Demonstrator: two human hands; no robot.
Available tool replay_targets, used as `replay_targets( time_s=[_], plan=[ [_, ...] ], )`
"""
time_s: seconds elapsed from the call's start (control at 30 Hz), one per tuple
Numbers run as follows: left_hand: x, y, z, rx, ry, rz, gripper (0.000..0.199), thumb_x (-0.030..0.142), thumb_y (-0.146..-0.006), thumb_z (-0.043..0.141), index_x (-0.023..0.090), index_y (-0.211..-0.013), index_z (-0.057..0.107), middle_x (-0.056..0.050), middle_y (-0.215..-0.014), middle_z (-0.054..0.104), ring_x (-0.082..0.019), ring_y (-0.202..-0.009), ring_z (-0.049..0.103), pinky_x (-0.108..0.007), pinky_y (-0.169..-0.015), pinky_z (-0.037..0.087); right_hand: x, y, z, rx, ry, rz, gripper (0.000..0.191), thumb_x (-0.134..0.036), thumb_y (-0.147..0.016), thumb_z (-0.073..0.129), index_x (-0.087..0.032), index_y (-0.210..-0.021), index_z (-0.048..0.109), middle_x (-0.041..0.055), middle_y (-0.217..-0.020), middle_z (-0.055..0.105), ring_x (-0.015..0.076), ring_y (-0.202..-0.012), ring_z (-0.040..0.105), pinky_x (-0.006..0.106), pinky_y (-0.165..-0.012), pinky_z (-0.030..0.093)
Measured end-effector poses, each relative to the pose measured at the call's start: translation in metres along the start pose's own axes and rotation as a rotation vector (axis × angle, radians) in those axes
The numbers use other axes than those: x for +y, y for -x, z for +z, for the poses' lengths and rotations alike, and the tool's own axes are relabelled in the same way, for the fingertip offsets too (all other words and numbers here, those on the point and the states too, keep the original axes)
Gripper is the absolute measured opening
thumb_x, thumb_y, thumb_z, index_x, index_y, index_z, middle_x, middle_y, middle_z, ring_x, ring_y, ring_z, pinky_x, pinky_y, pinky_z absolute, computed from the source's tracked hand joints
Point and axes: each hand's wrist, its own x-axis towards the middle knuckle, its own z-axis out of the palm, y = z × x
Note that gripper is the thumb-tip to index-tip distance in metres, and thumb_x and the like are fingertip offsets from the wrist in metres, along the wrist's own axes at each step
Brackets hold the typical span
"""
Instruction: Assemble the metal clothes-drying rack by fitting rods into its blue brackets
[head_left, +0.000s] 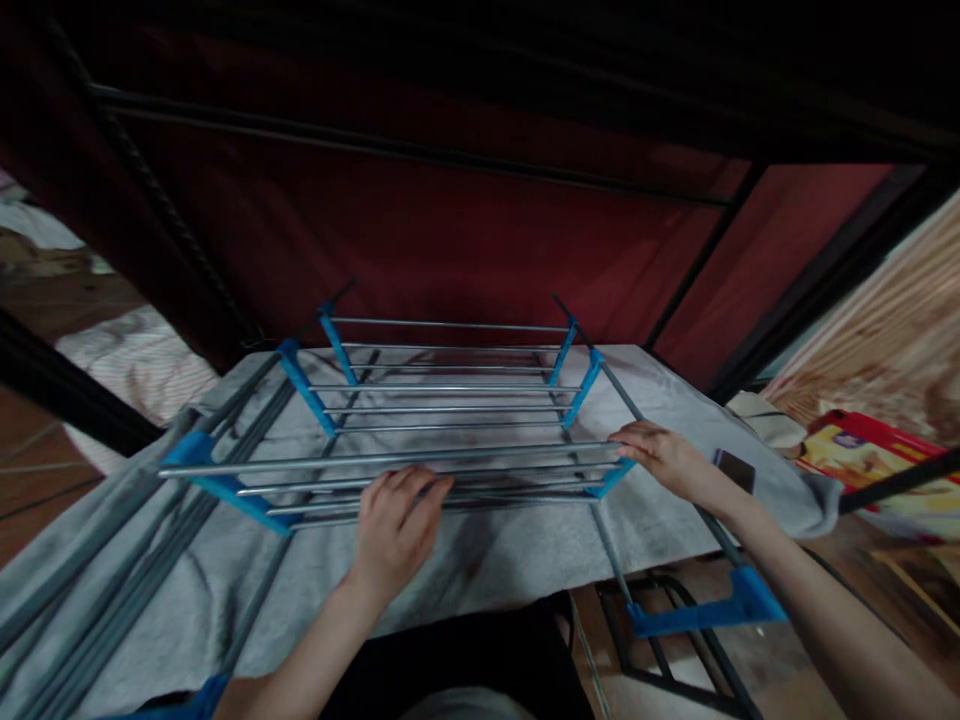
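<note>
A rack frame of grey metal rods and blue plastic brackets lies on its side across a grey cloth. Three tiers of crossbars run from left to right. My left hand [401, 525] curls its fingers over the lower crossbars [330, 487] of the nearest tier, near their middle. At that tier's right end, my right hand [660, 455] grips the top rod [495, 455] close to the right blue bracket [613, 480]. The matching left blue bracket [225, 485] is in plain sight. Another blue bracket [709, 612] sits lower down, below my right forearm.
Several grey rods [161, 560] lie on the left of the grey cloth [480, 560]. A phone [735, 468] rests near the right edge. Dark red panels [450, 230] stand behind. A red and yellow box [877, 455] and a black metal frame [675, 650] are at the right.
</note>
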Motion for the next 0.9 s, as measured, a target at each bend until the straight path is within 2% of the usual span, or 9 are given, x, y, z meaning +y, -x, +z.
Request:
replay_targets(
  time_s=[0.13,0.2,0.27,0.4,0.5,0.67,0.77,0.83,0.9],
  plan=[
    [-0.035,0.048,-0.021,0.236,0.073,-0.515,0.015,0.030,-0.086,0.059,0.024,-0.098,0.066,-0.007,-0.098,0.065,-0.024,-0.098,0.061,-0.042,-0.093,0.046,0.006,0.000,0.004,0.014,0.070,-0.028,0.037,-0.038,-0.097,0.042,-0.025,-0.112,0.073,0.0100,-0.104,0.073,0.0235,-0.098,0.069,0.036,-0.089,0.056],
    [-0.050,0.053,-0.030,0.360,0.295,-0.800,0.021,0.036,-0.083,0.061,0.021,-0.097,0.062,-0.006,-0.095,0.063,-0.021,-0.092,0.061,-0.037,-0.086,0.049,0.008,0.001,0.005,0.019,0.096,-0.048,0.037,-0.038,-0.097,0.041,-0.027,-0.111,0.074,0.0096,-0.104,0.074,0.0234,-0.098,0.069,0.035,-0.089,0.057],
    [-0.060,0.047,-0.039,0.499,0.587,-0.977,0.027,0.038,-0.078,0.068,0.020,-0.097,0.060,-0.003,-0.090,0.063,-0.018,-0.086,0.061,-0.030,-0.077,0.050,0.010,0.001,0.006,0.019,0.100,-0.060,0.036,-0.038,-0.096,0.042,-0.028,-0.109,0.074,0.0096,-0.103,0.074,0.0237,-0.099,0.070,0.035,-0.089,0.058],
    [-0.071,0.025,-0.053,0.627,1.042,-1.047,0.034,0.031,-0.070,0.076,0.020,-0.100,0.064,-0.001,-0.089,0.063,-0.015,-0.085,0.064,-0.023,-0.069,0.049,0.018,0.002,0.010,0.034,0.099,-0.057,0.037,-0.042,-0.096,0.042,-0.026,-0.109,0.074,0.0107,-0.104,0.074,0.0245,-0.096,0.071,0.036,-0.086,0.058],
    [-0.076,0.013,-0.056,0.665,1.265,-1.119,0.032,0.031,-0.069,0.078,0.017,-0.095,0.066,0.000,-0.080,0.063,-0.011,-0.070,0.061,-0.020,-0.062,0.048,0.030,0.003,0.015,0.040,0.162,-0.073,0.039,-0.044,-0.097,0.041,-0.025,-0.109,0.072,0.0109,-0.105,0.074,0.0259,-0.098,0.070,0.042,-0.091,0.057],
    [-0.086,0.006,-0.051,0.693,1.303,-1.161,0.036,0.029,-0.060,0.085,0.013,-0.085,0.066,0.001,-0.074,0.062,-0.007,-0.061,0.056,-0.018,-0.057,0.044,0.033,0.008,0.026,0.104,0.387,-0.125,0.041,-0.048,-0.095,0.040,-0.027,-0.118,0.067,0.0100,-0.115,0.072,0.0327,-0.111,0.065,0.066,-0.110,0.032],
    [-0.089,0.006,-0.052,0.627,1.239,-1.170,0.041,0.036,-0.061,0.085,0.012,-0.089,0.067,-0.001,-0.074,0.064,-0.009,-0.061,0.056,-0.020,-0.057,0.042,-0.002,0.014,0.031,0.111,0.417,-0.191,0.047,-0.048,-0.095,0.041,-0.029,-0.135,0.056,0.0105,-0.128,0.066,0.0335,-0.120,0.060,0.064,-0.110,0.034],
    [-0.090,0.007,-0.054,0.596,1.219,-1.173,0.043,0.038,-0.061,0.085,0.012,-0.091,0.067,-0.002,-0.074,0.065,-0.009,-0.060,0.056,-0.021,-0.056,0.041,-0.040,0.015,0.034,0.121,0.398,-0.240,0.053,-0.047,-0.094,0.043,-0.033,-0.145,0.044,0.0095,-0.134,0.063,0.0322,-0.123,0.058,0.059,-0.109,0.038],
    [-0.090,0.008,-0.055,0.590,1.218,-1.169,0.042,0.038,-0.062,0.084,0.011,-0.090,0.067,-0.002,-0.074,0.065,-0.008,-0.059,0.055,-0.020,-0.056,0.041,-0.083,0.013,0.036,0.119,0.388,-0.248,0.059,-0.043,-0.095,0.045,-0.039,-0.152,0.030,0.0067,-0.143,0.054,0.0304,-0.132,0.051,0.055,-0.114,0.035]
  ],
)
